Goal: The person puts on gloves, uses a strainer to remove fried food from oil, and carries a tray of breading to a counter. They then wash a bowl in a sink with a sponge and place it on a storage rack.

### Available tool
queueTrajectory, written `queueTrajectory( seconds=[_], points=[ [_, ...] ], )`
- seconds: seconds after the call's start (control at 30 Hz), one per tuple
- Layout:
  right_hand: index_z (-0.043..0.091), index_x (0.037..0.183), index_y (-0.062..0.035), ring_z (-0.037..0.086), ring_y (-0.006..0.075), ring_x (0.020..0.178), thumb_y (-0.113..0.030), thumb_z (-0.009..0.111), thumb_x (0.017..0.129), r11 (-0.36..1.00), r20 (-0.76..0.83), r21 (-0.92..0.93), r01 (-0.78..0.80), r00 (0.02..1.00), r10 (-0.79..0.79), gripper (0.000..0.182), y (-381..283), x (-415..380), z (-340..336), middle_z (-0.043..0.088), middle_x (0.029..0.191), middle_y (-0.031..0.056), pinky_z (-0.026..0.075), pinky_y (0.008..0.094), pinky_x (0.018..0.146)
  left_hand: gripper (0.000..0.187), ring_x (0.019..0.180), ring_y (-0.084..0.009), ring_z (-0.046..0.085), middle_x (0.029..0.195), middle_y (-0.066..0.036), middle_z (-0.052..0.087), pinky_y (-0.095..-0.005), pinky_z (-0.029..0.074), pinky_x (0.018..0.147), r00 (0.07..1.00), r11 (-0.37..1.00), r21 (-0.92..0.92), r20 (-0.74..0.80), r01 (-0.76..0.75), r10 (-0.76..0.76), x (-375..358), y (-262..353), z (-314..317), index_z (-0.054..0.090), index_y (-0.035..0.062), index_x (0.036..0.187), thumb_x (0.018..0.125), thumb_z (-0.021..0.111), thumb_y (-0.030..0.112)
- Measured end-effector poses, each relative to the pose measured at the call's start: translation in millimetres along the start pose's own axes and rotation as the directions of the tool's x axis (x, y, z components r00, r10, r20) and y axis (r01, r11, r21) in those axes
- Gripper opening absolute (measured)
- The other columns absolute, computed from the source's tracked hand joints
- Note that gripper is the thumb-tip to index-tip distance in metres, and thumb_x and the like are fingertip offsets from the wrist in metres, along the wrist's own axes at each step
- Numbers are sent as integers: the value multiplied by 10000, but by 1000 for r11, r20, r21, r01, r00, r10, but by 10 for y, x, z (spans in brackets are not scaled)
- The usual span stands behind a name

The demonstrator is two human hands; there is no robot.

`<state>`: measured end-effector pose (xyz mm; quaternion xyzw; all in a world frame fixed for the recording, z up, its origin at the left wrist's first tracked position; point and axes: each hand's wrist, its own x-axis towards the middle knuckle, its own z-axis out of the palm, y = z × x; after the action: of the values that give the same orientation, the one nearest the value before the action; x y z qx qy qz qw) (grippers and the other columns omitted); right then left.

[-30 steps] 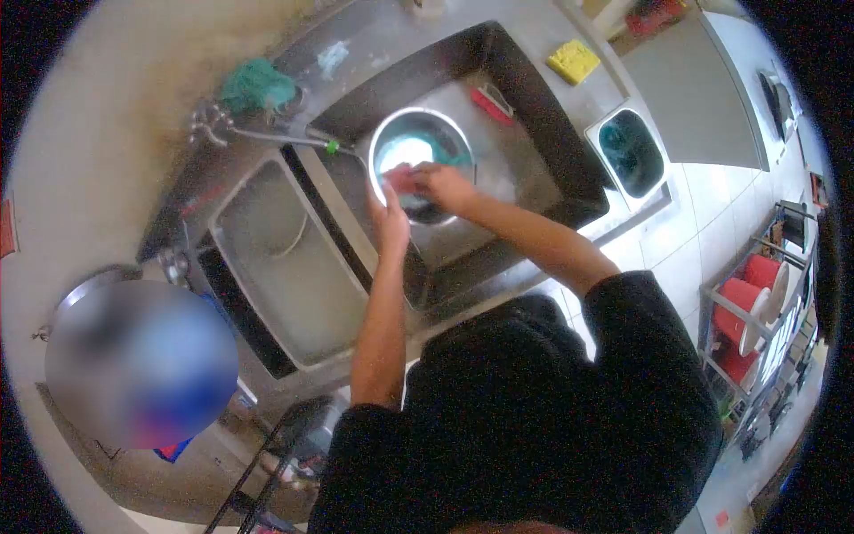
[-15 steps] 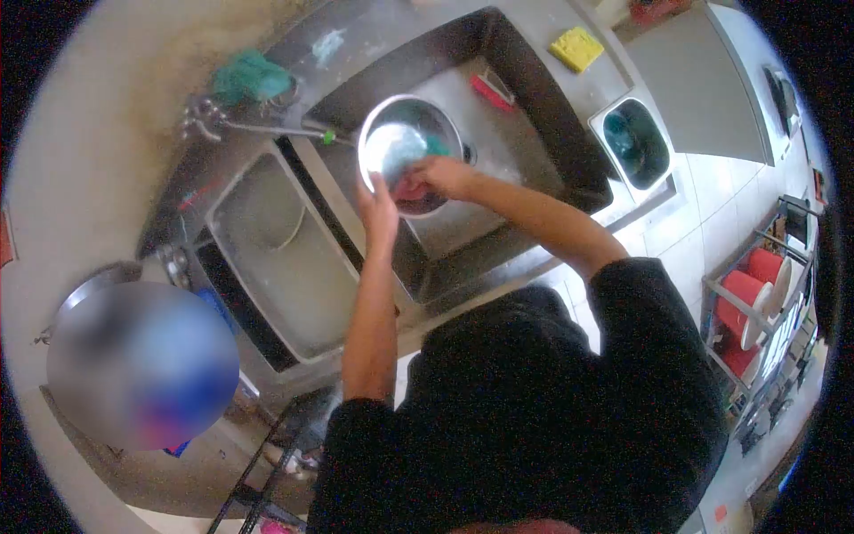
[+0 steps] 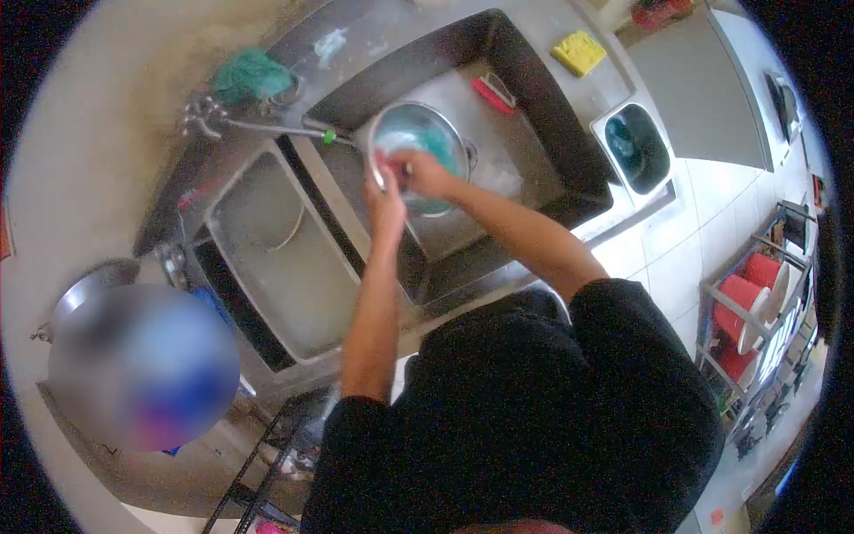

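A round metal pot [image 3: 427, 118] is held over the deep sink basin [image 3: 534, 160], its mouth toward me. My left hand [image 3: 388, 200] is closed on the pot's near-left rim. My right hand [image 3: 422, 173] is closed at the same side of the pot, touching or very near my left hand; something reddish shows at its fingers, too blurred to make out. Green material [image 3: 433, 142] shows inside the pot. The faucet spout [image 3: 276, 130] with a green band ends beside the pot's rim.
A red brush [image 3: 494, 93] lies in the basin. A yellow sponge [image 3: 578, 53] and green mesh [image 3: 252, 76] rest on the counter. A rectangular container [image 3: 636, 149] stands at the right, a second basin [image 3: 285, 258] at the left. A blurred person is at lower left.
The pot has shifted slightly right and down. My right hand has moved from inside the pot to its near-left rim, beside my left hand. More green shows inside.
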<state>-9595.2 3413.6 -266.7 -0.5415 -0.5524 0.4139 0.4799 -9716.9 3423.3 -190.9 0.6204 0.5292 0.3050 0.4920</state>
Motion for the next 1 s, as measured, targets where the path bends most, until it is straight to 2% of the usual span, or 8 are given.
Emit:
queueTrajectory(
  seconds=[0.13,0.23,0.37,0.43,0.57,0.67,0.73,1.0],
  points=[
    [682,947,-62,647,293,850,-94,690,712,941,508,-161,298,842,-180,237,448,-222,-162,664,947,144,512,405,777,546,1233,-260,471,1364,-165,481,-373,350,1035,979,986,7,117,166,-166,71,-114,-264,339,48,1437,1013,390,389],
    [714,852,-87,609,277,943,-158,695,725,517,633,-751,410,668,390,147,609,-69,-293,656,972,90,499,396,819,517,1245,-327,473,1337,-220,500,-386,349,1042,881,947,211,361,243,-306,212,-333,-290,432,8,1365,1005,379,375],
    [736,796,-121,482,241,1125,-266,633,776,-83,849,-520,850,504,-158,180,56,14,-584,629,985,41,460,320,906,569,1239,-335,483,1327,-222,513,-393,363,1034,842,951,253,463,176,-279,407,-152,-370,420,12,1377,998,386,434],
    [744,808,-132,567,277,1047,-329,636,793,298,511,-832,468,856,79,226,-24,-128,-633,648,957,54,494,378,856,577,1223,-341,497,1316,-224,521,-403,384,1014,884,955,136,364,262,-294,520,-86,-414,419,9,1378,995,390,440],
    [695,1035,-117,668,288,841,-296,634,864,919,480,-372,-132,820,312,255,214,-123,-193,668,1025,141,528,405,679,520,1176,-357,528,1261,-242,549,-434,404,978,972,974,102,105,201,-211,464,-268,-16,427,18,1367,999,392,383],
    [610,1179,-121,638,232,835,-125,609,873,440,244,671,-597,738,629,306,160,67,-99,650,1063,74,516,343,659,518,1216,-342,489,1331,-214,491,-418,384,1003,952,957,-66,138,283,-272,148,-178,189,358,44,1408,1007,364,372],
    [560,1182,-102,604,186,837,-38,599,868,240,-80,963,-120,725,684,323,-104,240,-108,626,1080,32,498,294,675,492,1204,-349,503,1326,-233,493,-425,385,1001,981,981,-54,78,185,-180,27,30,260,361,33,1406,1011,355,326],
    [609,1086,-12,624,274,953,-3,709,710,984,-809,30,-177,573,128,390,-304,300,-253,657,1016,143,491,356,855,549,1257,-305,458,1365,-213,460,-376,355,1040,946,975,-88,274,202,-172,92,393,110,315,47,1431,900,448,90]
  ],
)
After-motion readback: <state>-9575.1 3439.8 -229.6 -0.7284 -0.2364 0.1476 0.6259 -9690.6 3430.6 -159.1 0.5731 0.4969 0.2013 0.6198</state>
